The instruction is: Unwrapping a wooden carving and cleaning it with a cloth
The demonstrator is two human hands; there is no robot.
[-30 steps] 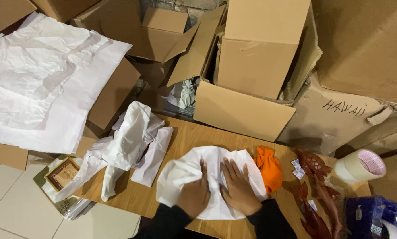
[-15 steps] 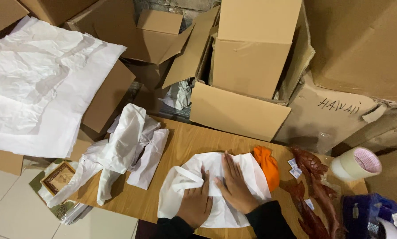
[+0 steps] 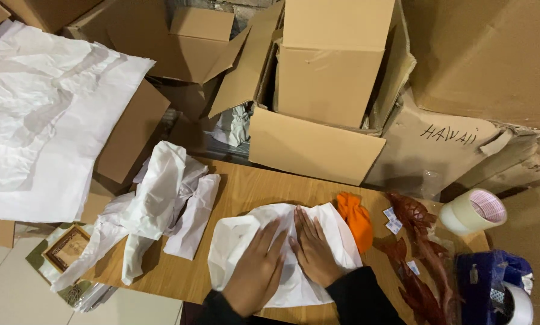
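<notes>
Both hands flat, palms down, fingers together, side by side on a white paper bundle [image 3: 282, 259] at the near edge of the wooden tabletop [image 3: 252, 186]; left hand [image 3: 255, 274] on the bundle's left-centre, right hand [image 3: 314, 253] just beside it, thumbs nearly touching; neither hand clamps anything, they press on top, prob to hold the folded paper down over whatever is wrapped inside (contents hidden, can't tell). Dark sleeves at bottom edge. An orange cloth piece [image 3: 355, 219] sticks out at the bundle's right side, touching the paper, looks partly tucked under. Right of that, reddish-brown carved wooden fish figures [image 3: 417, 241] lie w/ small white-blue tags near them, then a tape roll [image 3: 473, 210] on its side near the far right corner, and a blue tape dispenser [image 3: 490, 283] at bottom right. Left on the table: loose crumpled white paper sheets [image 3: 155, 207] hanging partly over the edge, likely spare wrapping kept within reach. Below the table's left end a small framed picture [image 3: 68, 247] on the tiled floor. Room is cramped: open cardboard boxes [image 3: 330, 78] stacked tight behind the table, big white paper sheets [image 3: 41, 120] spread over flattened boxes at left
</notes>
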